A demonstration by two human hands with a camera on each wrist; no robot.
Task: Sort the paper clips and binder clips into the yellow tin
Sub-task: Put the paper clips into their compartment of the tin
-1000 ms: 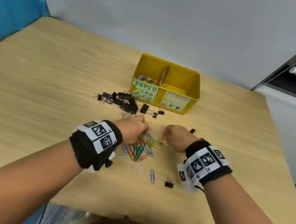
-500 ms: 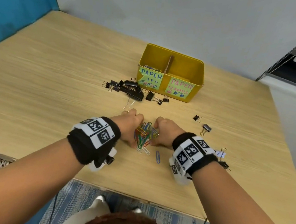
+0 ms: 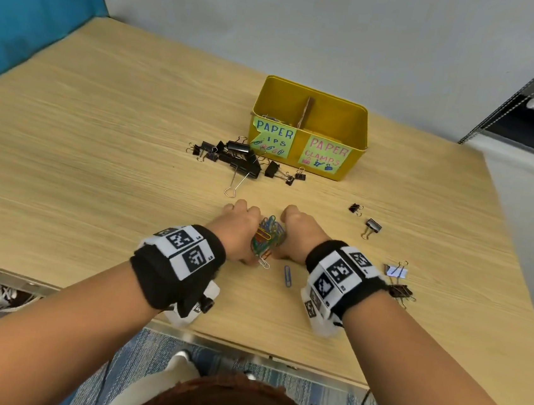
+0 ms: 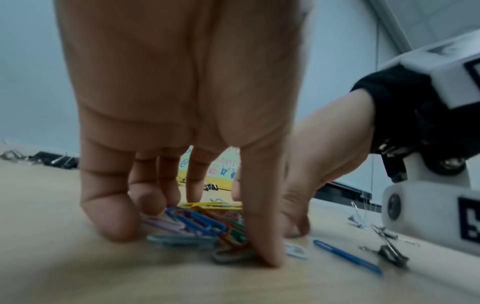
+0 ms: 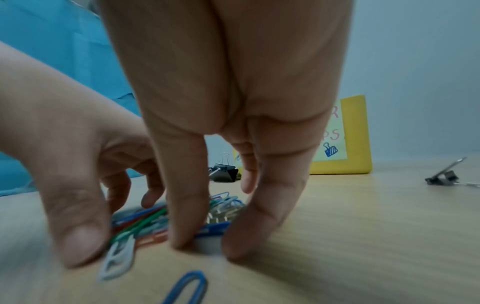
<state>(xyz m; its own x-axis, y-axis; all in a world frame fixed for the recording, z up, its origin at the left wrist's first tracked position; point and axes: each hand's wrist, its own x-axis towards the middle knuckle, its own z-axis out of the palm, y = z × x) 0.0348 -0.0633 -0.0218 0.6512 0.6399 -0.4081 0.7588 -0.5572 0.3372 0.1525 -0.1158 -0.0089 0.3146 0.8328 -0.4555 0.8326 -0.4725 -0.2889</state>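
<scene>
A heap of coloured paper clips (image 3: 268,235) lies on the wooden table near its front edge. My left hand (image 3: 239,229) and right hand (image 3: 298,232) cup it from either side, fingertips on the table. In the left wrist view the clips (image 4: 197,224) sit between thumb and curled fingers. The right wrist view shows the right hand's fingers (image 5: 259,226) bent around the clips (image 5: 145,222). The yellow tin (image 3: 356,159) stands behind, split by a divider, labelled PAPER CLIPS left and PAPER CLAMPS right. Black binder clips (image 3: 240,160) lie in a cluster at its front left.
One blue paper clip (image 3: 288,275) and a white one (image 3: 264,263) lie loose just before the heap. More binder clips sit to the right (image 3: 373,226) and by my right wrist (image 3: 397,270). The table's front edge is close under my forearms.
Both hands have drawn together, pushing the spread paper clips into one tight heap between them. The view has pulled back from the table.
</scene>
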